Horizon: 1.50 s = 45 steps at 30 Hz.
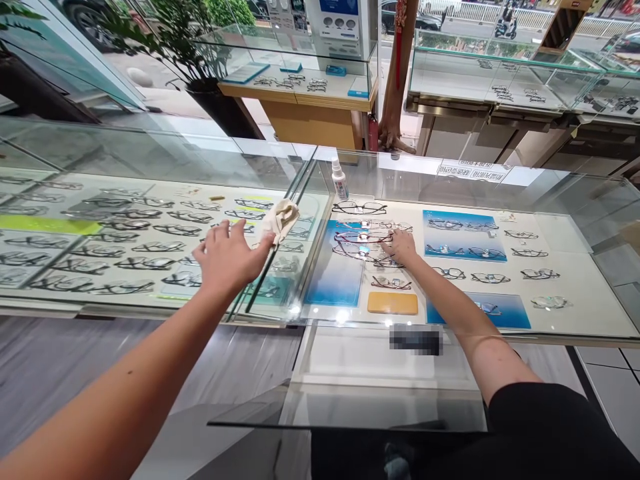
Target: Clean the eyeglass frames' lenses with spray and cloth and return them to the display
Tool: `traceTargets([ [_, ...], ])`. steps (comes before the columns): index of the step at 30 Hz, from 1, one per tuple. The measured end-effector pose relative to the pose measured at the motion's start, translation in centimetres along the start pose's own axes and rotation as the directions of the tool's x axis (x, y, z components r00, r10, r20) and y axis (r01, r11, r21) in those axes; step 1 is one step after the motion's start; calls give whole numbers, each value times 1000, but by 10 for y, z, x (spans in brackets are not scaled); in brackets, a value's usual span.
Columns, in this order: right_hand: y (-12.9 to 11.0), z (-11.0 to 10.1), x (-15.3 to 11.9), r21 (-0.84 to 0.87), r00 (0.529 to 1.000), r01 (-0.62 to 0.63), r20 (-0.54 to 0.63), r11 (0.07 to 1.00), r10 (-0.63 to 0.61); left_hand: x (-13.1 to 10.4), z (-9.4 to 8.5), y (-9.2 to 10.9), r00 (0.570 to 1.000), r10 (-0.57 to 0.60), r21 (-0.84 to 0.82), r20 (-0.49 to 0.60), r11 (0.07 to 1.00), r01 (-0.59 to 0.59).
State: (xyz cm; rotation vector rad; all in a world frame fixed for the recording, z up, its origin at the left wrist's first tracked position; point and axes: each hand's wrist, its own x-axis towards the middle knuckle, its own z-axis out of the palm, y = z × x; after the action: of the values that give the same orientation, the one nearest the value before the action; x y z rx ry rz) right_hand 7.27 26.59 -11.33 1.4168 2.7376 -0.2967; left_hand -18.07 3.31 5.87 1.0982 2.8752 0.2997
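Observation:
My left hand [230, 257] hovers over the glass counter with its fingers spread, and its thumb is close to a crumpled cream cloth [281, 221]. Further right, my right hand [400, 247] has its fingers closed on the end of a dark red pair of glasses [364, 237]. Other glasses lie just above and below that pair, over a blue panel [333, 280]. A white spray bottle [339, 180] stands behind them. A yellow-orange case [393, 303] lies below my right hand.
Rows of glasses [145, 263] fill the left glass case. More glasses [490, 278] and blue panels [500, 310] lie on the right. A clear glass panel edge [350, 427] is near my body. Display cases and a potted plant [215, 100] stand beyond.

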Motion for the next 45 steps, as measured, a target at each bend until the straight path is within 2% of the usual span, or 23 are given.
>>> traceTargets([
  [8, 7, 1, 5, 9, 1000, 17, -1, 1000, -17, -2, -2, 3, 1000, -7, 1, 5, 1000, 7],
  [21, 37, -14, -1, 41, 988, 148, 43, 988, -149, -2, -2, 2, 1000, -2, 3, 4, 1000, 2],
  [33, 38, -16, -2, 57, 985, 172, 4, 983, -173, -2, -4, 4, 1000, -10, 9, 28, 1000, 10],
  [36, 32, -21, -5, 70, 984, 176, -43, 982, -173, -1, -3, 3, 1000, -7, 12, 26, 1000, 7],
  [39, 13, -24, -20, 86, 974, 212, -104, 973, -203, -1, -3, 3, 1000, 6, 2, 28, 1000, -6],
  [43, -29, -16, -65, 125, 937, 341, -121, 932, -327, -1, -1, 2, 999, 25, -38, -24, 999, -25],
  [45, -50, -8, -95, 234, 884, 463, -198, 855, -424, -1, -1, 2, 998, 33, -51, -56, 998, -35],
])
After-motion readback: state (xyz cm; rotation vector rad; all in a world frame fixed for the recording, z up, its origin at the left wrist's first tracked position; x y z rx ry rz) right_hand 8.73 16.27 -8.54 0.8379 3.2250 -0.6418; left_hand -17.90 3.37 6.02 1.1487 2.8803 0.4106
